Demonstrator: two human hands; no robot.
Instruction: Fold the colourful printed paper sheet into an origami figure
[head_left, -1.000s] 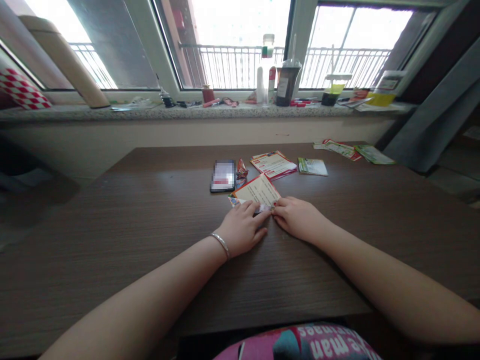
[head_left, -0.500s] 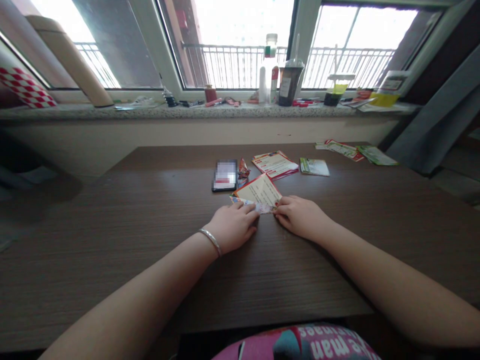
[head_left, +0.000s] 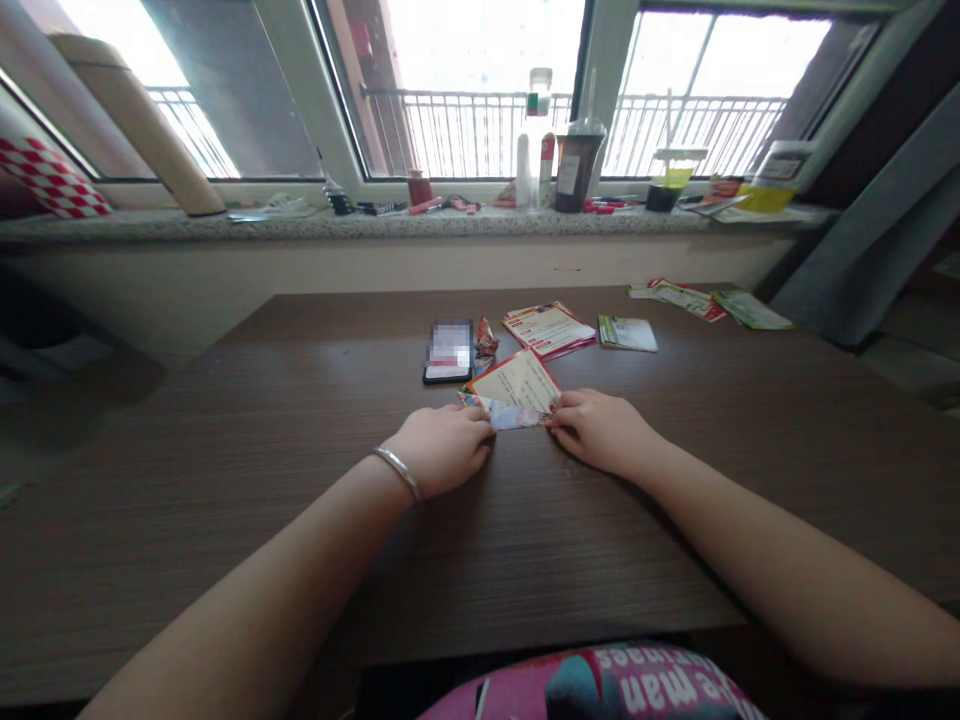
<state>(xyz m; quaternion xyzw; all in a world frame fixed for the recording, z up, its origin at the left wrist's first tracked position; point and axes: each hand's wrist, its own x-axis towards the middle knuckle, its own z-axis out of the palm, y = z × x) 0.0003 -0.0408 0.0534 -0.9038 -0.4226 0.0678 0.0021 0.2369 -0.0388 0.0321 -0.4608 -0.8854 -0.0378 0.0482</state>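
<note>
A cream sheet of printed paper (head_left: 517,382) with a red border lies on the table, its near edge folded over into a strip with a bluish picture. My left hand (head_left: 446,448), a silver bangle at its wrist, has its fingers closed on the left end of that strip. At the right end, my right hand (head_left: 596,430) pinches the paper's corner between thumb and fingers. Just beyond the sheet are a crumpled red and orange paper piece (head_left: 486,342) and a phone (head_left: 448,352) with a blurred screen. My fingertips partly cover the fold.
A stack of red-bordered sheets (head_left: 549,329) lies behind the folded one, with a small green and white stack (head_left: 628,334) beside it. More printed papers (head_left: 752,310) are at the table's far right. Bottles, a dark lidded cup (head_left: 577,170) and small items line the windowsill (head_left: 300,228).
My left hand has slid left along the folded strip, uncovering more of its bluish middle. My right hand stays at the right corner.
</note>
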